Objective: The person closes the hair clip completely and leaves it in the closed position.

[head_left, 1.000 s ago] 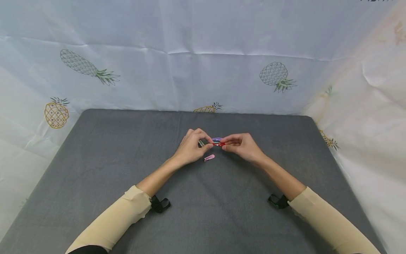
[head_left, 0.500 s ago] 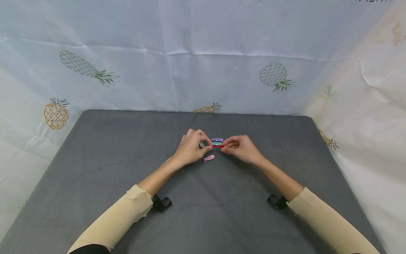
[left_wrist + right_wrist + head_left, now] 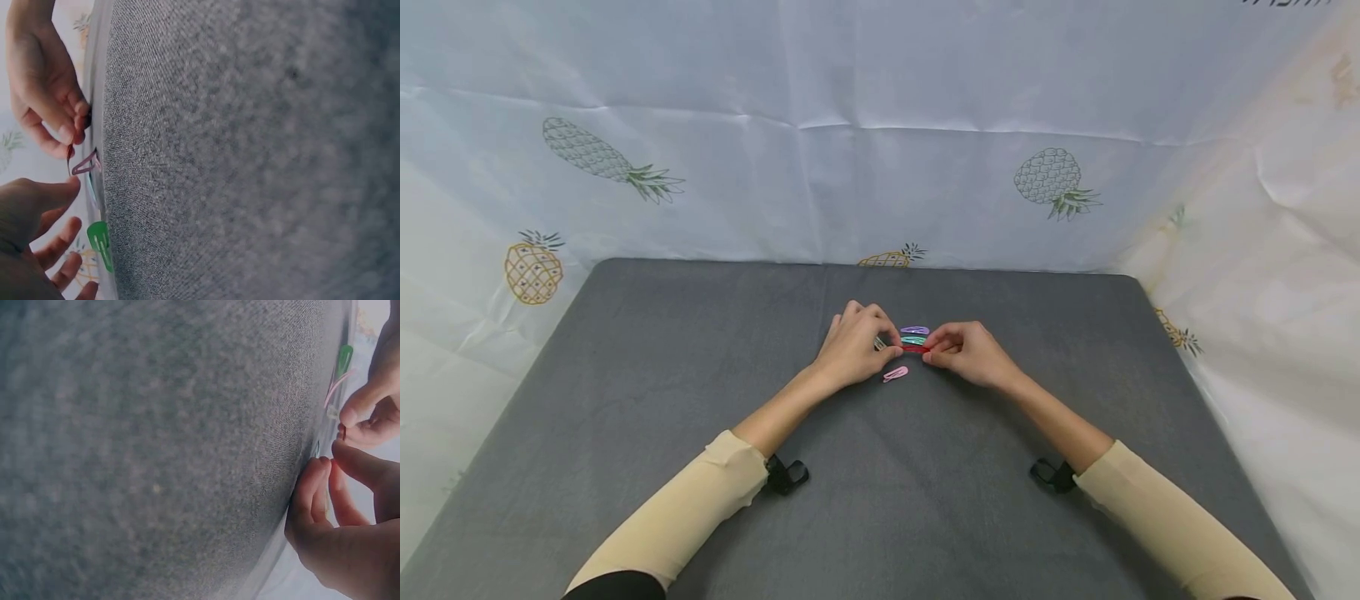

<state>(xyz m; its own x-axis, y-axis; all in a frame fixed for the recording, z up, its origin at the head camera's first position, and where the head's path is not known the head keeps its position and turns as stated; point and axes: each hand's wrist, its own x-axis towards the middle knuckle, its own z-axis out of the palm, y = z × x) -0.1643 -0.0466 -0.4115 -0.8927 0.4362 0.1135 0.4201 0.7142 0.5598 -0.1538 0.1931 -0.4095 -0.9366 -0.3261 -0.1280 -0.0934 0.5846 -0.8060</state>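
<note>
Left hand (image 3: 856,347) and right hand (image 3: 966,353), each grip a narrow pinch, hold opposite ends of a red hair clip (image 3: 914,349) just beside a teal clip (image 3: 913,340) at the gray worktop (image 3: 917,500), the piece probably light, stiff and slick, best held by its ends.

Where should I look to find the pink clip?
On the grey table, find where the left hand and right hand almost meet. In the head view, the pink clip lies just below that spot, toward the left hand. Unlike the purple clip, turquoise clip and red clip between the hands, it lies slanted, on its own.
</note>
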